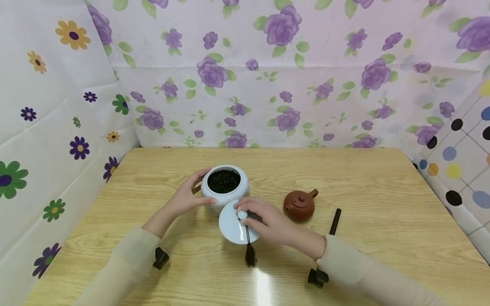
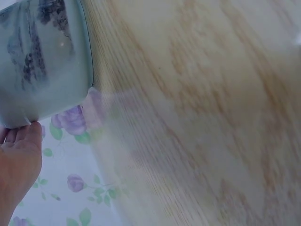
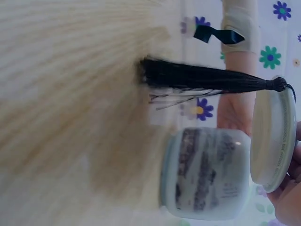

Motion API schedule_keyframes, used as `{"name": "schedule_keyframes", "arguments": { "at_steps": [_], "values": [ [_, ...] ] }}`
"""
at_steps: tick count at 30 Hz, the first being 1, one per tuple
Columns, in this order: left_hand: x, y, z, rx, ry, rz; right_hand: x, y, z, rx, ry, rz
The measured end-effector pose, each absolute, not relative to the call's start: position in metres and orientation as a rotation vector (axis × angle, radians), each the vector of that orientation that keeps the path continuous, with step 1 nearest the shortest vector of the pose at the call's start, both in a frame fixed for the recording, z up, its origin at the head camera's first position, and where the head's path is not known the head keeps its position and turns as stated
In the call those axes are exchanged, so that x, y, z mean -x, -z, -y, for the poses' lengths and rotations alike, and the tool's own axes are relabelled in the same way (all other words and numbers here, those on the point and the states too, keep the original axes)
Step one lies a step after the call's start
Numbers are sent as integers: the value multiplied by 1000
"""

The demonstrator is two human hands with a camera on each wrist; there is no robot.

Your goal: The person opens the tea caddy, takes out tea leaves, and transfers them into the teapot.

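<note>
A white lidless jar stands on the table, with dark dried leaves inside. My left hand holds its left side, thumb at the front and fingers round the back. In the left wrist view, fingertips touch the jar wall, which carries a dark painted pattern. My right hand pinches the knob of the white lid, held tilted in front of the jar. From the knob hangs a black tassel. The right wrist view shows the underside of the lid, apart from the jar.
To the right of the jar sits a reddish-brown teapot, lid on. A thin dark stick lies beyond my right sleeve, partly hidden by it. Flowered cloth hangs behind the wooden table.
</note>
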State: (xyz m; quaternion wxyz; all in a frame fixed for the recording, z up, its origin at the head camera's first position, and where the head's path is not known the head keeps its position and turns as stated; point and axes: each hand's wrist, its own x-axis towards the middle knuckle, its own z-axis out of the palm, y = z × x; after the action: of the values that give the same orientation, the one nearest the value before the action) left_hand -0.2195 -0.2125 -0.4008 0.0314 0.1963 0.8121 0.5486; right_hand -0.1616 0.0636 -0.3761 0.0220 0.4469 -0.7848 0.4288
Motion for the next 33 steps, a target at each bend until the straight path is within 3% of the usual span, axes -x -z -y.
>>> {"name": "schedule_keyframes", "arguments": {
  "at_steps": [33],
  "values": [
    [220,403,214,-576,-1733,-2457,237,343,-20,-1325,-1382,2394]
  ]
}}
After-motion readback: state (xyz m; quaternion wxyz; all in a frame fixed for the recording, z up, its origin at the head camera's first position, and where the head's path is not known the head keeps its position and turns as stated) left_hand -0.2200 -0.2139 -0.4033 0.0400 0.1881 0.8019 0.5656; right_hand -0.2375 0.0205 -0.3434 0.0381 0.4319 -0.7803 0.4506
